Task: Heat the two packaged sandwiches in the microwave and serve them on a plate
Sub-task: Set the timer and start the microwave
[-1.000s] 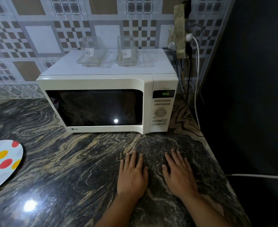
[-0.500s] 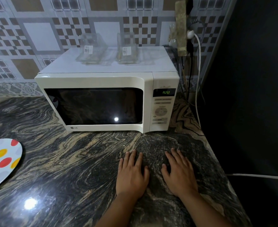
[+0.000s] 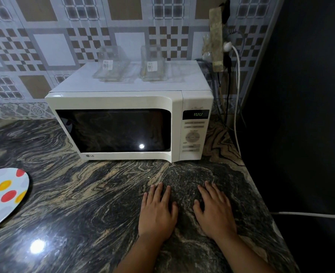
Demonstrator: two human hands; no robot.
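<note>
A white microwave (image 3: 123,101) stands on the dark marbled counter (image 3: 84,194) with its door closed and green digits lit on its display (image 3: 197,114). What is behind the dark door window cannot be seen. Two clear plastic sandwich packages sit on its top, one to the left (image 3: 111,65) and one to the right (image 3: 153,64); both look empty. A white plate with coloured dots (image 3: 3,196) lies at the counter's left edge. My left hand (image 3: 157,212) and my right hand (image 3: 215,210) rest flat on the counter in front of the microwave, holding nothing.
A white cable (image 3: 236,99) and dark cables hang from a wall socket strip (image 3: 218,36) to the right of the microwave. Another white cable (image 3: 310,214) runs past the counter's right edge. A tiled wall stands behind.
Both hands stay flat on the counter. The view has shifted slightly; nothing else has moved.
</note>
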